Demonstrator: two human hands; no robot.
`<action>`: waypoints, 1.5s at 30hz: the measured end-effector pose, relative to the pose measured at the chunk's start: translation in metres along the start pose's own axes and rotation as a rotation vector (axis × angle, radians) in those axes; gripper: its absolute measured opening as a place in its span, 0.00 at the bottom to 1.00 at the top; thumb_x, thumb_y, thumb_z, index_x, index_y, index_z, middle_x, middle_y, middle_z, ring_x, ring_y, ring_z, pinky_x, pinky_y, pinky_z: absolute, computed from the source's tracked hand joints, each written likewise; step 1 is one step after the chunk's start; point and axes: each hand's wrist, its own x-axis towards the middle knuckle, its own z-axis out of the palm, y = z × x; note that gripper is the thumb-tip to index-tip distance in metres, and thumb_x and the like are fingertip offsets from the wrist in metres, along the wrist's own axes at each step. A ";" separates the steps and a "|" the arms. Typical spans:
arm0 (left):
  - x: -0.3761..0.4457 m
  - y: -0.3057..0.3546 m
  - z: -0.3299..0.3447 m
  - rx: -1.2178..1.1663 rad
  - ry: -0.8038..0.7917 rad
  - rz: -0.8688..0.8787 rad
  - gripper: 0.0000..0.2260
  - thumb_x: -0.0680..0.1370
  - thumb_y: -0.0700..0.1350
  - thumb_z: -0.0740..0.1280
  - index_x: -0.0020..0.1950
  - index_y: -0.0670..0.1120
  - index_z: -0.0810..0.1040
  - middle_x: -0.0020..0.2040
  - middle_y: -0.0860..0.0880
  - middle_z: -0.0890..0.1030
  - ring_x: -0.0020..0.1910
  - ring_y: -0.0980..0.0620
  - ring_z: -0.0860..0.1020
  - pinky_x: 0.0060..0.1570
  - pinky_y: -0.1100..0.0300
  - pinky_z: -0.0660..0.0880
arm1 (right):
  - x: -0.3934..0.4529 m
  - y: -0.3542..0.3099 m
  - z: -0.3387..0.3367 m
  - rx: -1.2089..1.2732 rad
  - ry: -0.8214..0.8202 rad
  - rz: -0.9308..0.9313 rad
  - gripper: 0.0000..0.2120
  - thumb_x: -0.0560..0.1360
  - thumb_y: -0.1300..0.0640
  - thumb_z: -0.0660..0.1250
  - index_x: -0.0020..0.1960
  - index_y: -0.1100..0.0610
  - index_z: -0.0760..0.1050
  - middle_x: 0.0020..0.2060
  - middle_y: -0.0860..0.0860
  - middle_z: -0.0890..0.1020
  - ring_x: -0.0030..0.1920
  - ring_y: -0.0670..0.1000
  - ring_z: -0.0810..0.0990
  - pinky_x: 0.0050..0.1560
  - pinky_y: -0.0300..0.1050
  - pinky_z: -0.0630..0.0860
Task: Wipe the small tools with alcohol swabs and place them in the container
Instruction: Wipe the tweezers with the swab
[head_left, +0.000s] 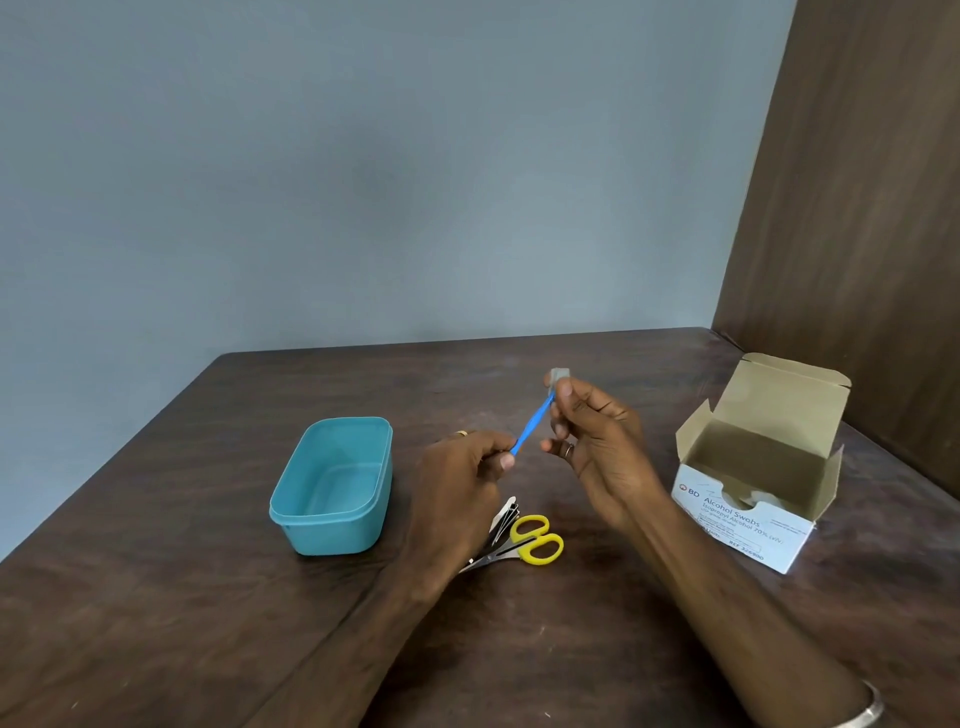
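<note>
- Centrally, above the middle of the dark wooden table (156, 597), a slim blue tool (532, 423) is held in the air between both hands, clear of the tabletop.
- Its long axis runs diagonally: the lower end points toward the near left, the upper end toward the far right corner of the table.
- The left hand (462, 483) is curled closed, pinching the tool's lower end between thumb and fingertips; a ring shows on one finger, and the forearm reaches in from the near edge.
- The right hand (592, 436) is raised with its palm turned toward the left hand, thumb and forefinger pinched on a small grey alcohol swab (560, 375) wrapped over the tool's upper end; the other fingers are loosely bent.
- A teal container (332, 486) sits open toward the left side of the table, left of the left hand.
- Yellow-handled scissors (524, 543) lie on the table below the hands, touching other metal tools (506, 519) partly hidden by the left wrist.
- An opened box of alcohol swabs (753, 493) stands near the right edge, flap up.
</note>
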 end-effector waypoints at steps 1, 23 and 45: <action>0.000 0.002 0.000 -0.024 0.000 -0.012 0.08 0.75 0.37 0.71 0.51 0.46 0.85 0.44 0.51 0.85 0.44 0.54 0.80 0.46 0.57 0.75 | -0.001 0.001 0.001 -0.013 -0.008 0.005 0.13 0.69 0.52 0.72 0.52 0.56 0.85 0.33 0.48 0.76 0.32 0.45 0.70 0.37 0.45 0.75; 0.001 0.008 -0.006 -0.442 -0.123 -0.255 0.15 0.77 0.34 0.67 0.43 0.54 0.84 0.28 0.57 0.79 0.29 0.62 0.73 0.31 0.61 0.71 | -0.005 0.002 0.006 -0.020 -0.102 0.024 0.11 0.72 0.53 0.71 0.51 0.57 0.84 0.30 0.49 0.71 0.30 0.47 0.66 0.38 0.47 0.73; 0.014 0.002 -0.020 -0.506 0.151 -0.232 0.02 0.74 0.45 0.74 0.45 0.48 0.85 0.40 0.50 0.85 0.38 0.58 0.80 0.39 0.53 0.77 | -0.008 0.014 0.005 -0.835 -0.379 -0.206 0.03 0.78 0.55 0.71 0.47 0.50 0.83 0.41 0.52 0.84 0.46 0.55 0.80 0.49 0.55 0.76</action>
